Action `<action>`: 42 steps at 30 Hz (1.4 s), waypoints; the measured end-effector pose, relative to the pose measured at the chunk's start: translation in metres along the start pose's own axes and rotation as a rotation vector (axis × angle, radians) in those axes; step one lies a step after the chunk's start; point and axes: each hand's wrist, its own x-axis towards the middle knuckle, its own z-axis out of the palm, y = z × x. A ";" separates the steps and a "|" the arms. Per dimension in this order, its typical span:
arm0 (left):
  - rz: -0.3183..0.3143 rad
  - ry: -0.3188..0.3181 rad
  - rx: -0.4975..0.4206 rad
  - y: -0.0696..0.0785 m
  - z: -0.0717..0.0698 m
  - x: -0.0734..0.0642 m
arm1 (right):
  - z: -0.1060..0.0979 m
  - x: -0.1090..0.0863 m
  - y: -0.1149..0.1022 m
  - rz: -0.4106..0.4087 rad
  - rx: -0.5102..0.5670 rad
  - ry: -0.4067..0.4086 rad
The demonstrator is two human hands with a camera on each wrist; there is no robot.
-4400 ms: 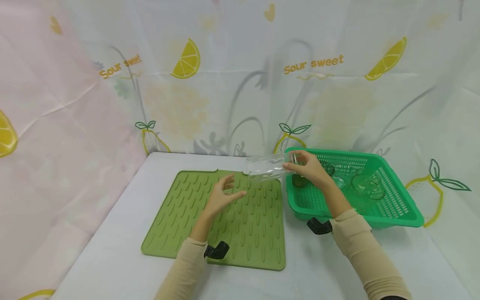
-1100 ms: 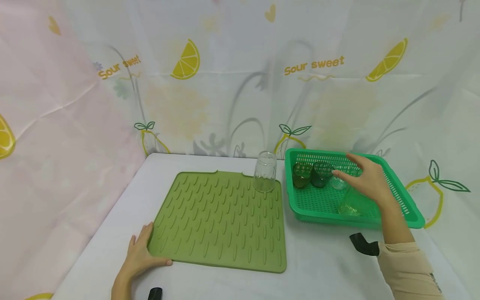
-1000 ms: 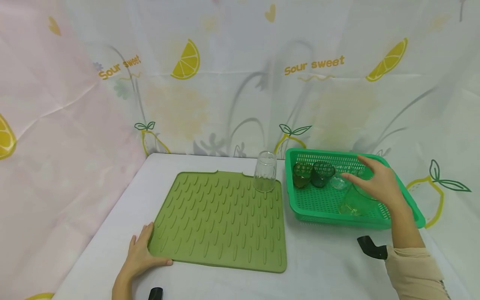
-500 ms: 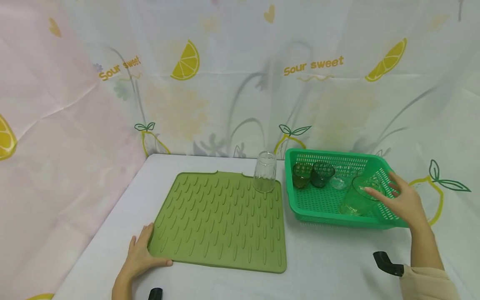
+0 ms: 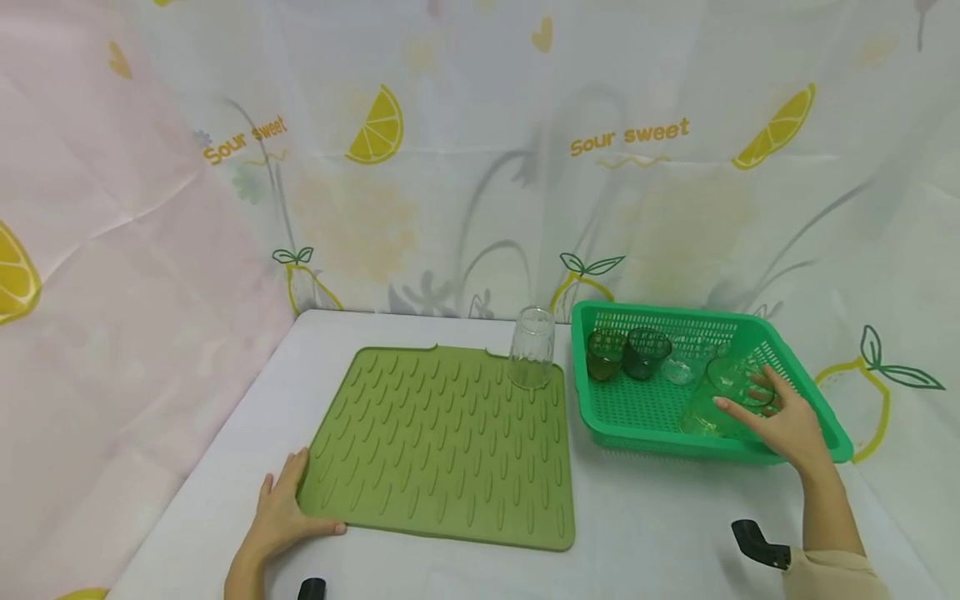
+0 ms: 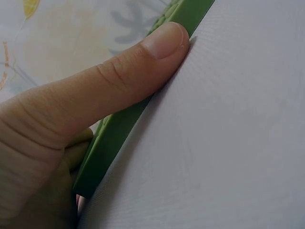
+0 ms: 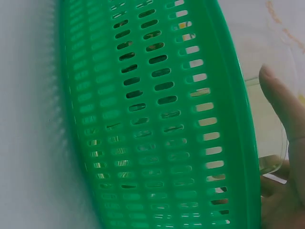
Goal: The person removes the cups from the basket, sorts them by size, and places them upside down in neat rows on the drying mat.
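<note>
A green ribbed drying mat (image 5: 442, 442) lies on the white table. At its near left corner rests my left hand (image 5: 279, 512), thumb along the front edge and fingers along the left side; the left wrist view shows the thumb (image 6: 164, 45) against the mat's rim (image 6: 112, 148). My right hand (image 5: 787, 421) reaches into the green basket (image 5: 637, 433) and holds a large clear glass (image 5: 712, 408), which leans inside on the right. Its thumb is in front and its fingers are behind the rim. In the right wrist view, the basket's wall (image 7: 157, 114) hides most of this glass.
A tall clear glass (image 5: 531, 350) stands at the mat's far right corner. Also in the basket are an amber-green glass (image 5: 604, 358), a dark glass (image 5: 647, 354) and a small clear glass piece (image 5: 677, 369). A printed curtain (image 5: 450, 208) hangs behind the table.
The tall clear glass, earlier in my right hand, now stands on the mat. My left hand has moved down to the mat's corner. My right hand has come round the large glass.
</note>
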 end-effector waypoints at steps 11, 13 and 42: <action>-0.008 -0.014 0.000 -0.001 0.000 0.001 | 0.006 0.004 -0.003 0.027 -0.019 0.026; -0.011 -0.019 -0.001 -0.001 0.000 0.001 | 0.008 0.003 -0.003 0.041 -0.009 0.051; -0.039 -0.055 -0.021 0.002 -0.002 0.001 | -0.011 0.006 -0.043 0.115 0.515 0.391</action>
